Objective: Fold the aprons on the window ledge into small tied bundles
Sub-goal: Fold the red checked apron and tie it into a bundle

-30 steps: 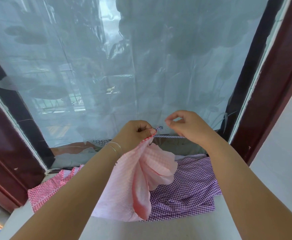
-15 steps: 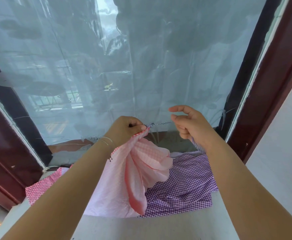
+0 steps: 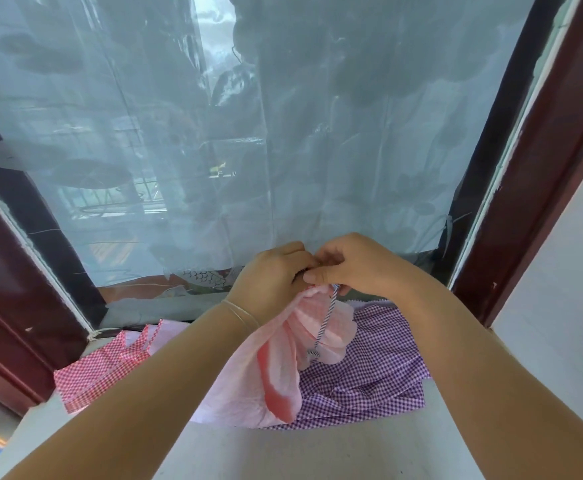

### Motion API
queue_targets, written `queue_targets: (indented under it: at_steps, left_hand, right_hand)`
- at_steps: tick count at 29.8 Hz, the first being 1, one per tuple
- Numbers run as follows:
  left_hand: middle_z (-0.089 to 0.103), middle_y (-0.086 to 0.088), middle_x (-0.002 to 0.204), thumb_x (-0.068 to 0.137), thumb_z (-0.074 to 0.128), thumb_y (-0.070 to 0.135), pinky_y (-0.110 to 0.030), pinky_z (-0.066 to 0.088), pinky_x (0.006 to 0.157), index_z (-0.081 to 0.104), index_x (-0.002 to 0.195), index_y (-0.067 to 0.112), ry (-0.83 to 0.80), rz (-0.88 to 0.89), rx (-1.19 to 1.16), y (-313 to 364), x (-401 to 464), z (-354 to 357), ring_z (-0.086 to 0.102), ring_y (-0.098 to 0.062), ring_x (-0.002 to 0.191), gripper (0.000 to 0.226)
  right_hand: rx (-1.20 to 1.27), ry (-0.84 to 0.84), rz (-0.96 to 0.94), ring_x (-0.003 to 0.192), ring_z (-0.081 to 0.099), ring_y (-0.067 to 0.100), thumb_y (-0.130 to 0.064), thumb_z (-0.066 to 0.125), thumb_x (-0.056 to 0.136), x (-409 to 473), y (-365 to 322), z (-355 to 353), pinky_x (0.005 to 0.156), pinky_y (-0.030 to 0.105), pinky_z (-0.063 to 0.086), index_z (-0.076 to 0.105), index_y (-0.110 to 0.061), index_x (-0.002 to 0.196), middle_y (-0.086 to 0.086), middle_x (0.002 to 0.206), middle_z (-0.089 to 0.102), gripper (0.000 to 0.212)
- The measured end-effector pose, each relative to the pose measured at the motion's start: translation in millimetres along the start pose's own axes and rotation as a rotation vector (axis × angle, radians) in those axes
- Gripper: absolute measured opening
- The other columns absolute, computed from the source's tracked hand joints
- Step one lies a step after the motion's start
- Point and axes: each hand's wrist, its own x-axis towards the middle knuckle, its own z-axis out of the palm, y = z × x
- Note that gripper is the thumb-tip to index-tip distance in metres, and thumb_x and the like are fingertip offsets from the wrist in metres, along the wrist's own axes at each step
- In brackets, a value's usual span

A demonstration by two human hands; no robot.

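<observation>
A pale pink checked apron [image 3: 272, 372] hangs bunched from my left hand [image 3: 269, 278], which grips its gathered top above the window ledge [image 3: 317, 448]. My right hand [image 3: 356, 263] meets the left one and pinches a blue-and-white striped cord [image 3: 324, 322], whose loose end dangles down over the pink folds. Under the pink apron lies a purple gingham apron [image 3: 369, 379], spread flat on the ledge. A red gingham apron [image 3: 106, 365] lies to the left on the ledge.
A sheer pale curtain [image 3: 248, 133] covers the window right behind my hands. Dark red frame posts [image 3: 539, 161] stand at both sides, and a white wall [image 3: 567, 278] runs along the right. The grey ledge front lies below the aprons.
My right hand, which held the cord stretched out to the right, has come back to the left hand. The cord now hangs down in front of the pink apron.
</observation>
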Motion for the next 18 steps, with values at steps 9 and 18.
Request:
queue_targets:
  at_steps: [9,18]
  left_hand:
    - [0.057,0.009,0.075,0.079,0.075,0.011,-0.018,0.042,0.059,0.054,0.093,0.032,0.145,-0.360,-0.483,0.2,-7.8,-0.7,0.046,-0.009,0.058,0.032]
    - [0.064,-0.001,0.109,0.080,0.075,0.011,-0.019,0.049,0.084,0.059,0.106,0.030,-0.064,-0.410,-0.622,-1.5,-11.6,23.7,0.061,-0.009,0.096,0.036]
  right_hand:
    - [0.624,-0.132,0.126,0.053,0.058,0.010,-0.014,0.068,0.073,-1.2,18.3,-3.0,0.057,0.021,0.050,0.066,0.001,0.081,0.008,0.063,0.064,0.017]
    - [0.127,0.112,-0.139,0.056,0.056,0.000,-0.006,0.066,0.087,-6.2,-5.4,-44.2,0.062,0.014,0.046,0.068,-0.016,0.080,-0.001,0.067,0.064,0.012]
